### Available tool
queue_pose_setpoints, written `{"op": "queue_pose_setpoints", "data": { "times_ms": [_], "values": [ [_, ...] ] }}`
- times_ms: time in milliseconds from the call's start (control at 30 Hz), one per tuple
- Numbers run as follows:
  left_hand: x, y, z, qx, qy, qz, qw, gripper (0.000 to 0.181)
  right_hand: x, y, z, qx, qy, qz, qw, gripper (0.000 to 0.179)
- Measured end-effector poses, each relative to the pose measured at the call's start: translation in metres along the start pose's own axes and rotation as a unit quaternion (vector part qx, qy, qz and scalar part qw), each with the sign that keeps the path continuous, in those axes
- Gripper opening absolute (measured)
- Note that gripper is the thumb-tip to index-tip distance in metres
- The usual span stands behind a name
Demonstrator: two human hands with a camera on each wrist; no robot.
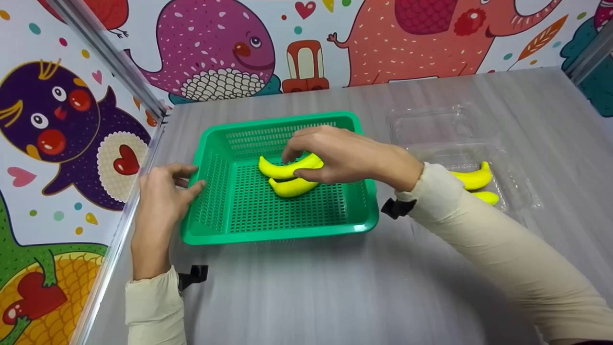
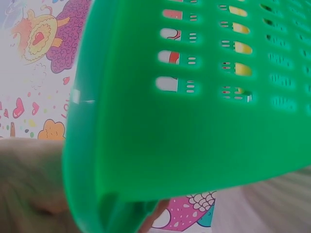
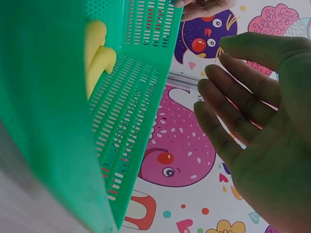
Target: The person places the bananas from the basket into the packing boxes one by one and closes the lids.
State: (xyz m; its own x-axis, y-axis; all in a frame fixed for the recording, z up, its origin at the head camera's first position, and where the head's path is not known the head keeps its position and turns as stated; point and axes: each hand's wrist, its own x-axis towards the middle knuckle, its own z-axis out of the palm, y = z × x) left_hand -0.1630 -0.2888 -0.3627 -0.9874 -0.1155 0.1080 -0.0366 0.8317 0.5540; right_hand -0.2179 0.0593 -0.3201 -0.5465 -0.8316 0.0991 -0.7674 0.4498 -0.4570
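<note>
A green plastic basket [image 1: 278, 235] with slotted walls sits on the table, and two yellow bananas lie side by side in it, an upper banana [image 1: 278, 171] and a lower banana [image 1: 289, 188]. At the basket's left rim, my left hand [image 1: 160, 201] pinches the edge between thumb and fingers. My right hand [image 1: 342, 155] hovers inside the basket above the bananas, covering their right ends in the head view. Its fingers [image 3: 243, 97] are spread and loosely bent in the right wrist view, with nothing in them.
Right of the basket lies a clear plastic clamshell box [image 1: 519, 187] with its lid spread toward the wall. Two more bananas [image 1: 474, 178] lie in it, partly hidden by my right sleeve [image 1: 498, 249]. Cartoon-printed walls [image 1: 210, 48] border the grey table [image 1: 297, 297] behind and at left.
</note>
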Motion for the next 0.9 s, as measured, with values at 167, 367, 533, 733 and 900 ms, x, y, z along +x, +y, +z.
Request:
{"op": "queue_pose_setpoints", "data": {
  "times_ms": [167,367,533,733,900],
  "values": [
    [0.000,-0.001,0.000,0.001,-0.003,-0.003,1.0000,0.038,0.009,-0.006,0.002,0.000,-0.006,-0.002,1.0000,0.033],
    [0.000,-0.001,0.001,0.007,-0.005,0.001,1.0000,0.038,0.020,-0.012,0.005,0.003,-0.012,-0.008,0.9999,0.033],
    [0.001,0.000,0.001,0.006,-0.003,0.005,1.0000,0.037,0.026,-0.010,0.010,0.011,-0.017,-0.011,0.9997,0.033],
    [0.001,0.000,0.001,0.014,0.008,0.005,0.9999,0.037,0.034,-0.005,0.016,0.028,-0.024,-0.013,0.9992,0.031],
    [0.001,0.000,0.002,0.015,0.016,0.005,0.9997,0.036,0.041,-0.001,0.020,0.039,-0.029,-0.010,0.9988,0.030]
  ]
}}
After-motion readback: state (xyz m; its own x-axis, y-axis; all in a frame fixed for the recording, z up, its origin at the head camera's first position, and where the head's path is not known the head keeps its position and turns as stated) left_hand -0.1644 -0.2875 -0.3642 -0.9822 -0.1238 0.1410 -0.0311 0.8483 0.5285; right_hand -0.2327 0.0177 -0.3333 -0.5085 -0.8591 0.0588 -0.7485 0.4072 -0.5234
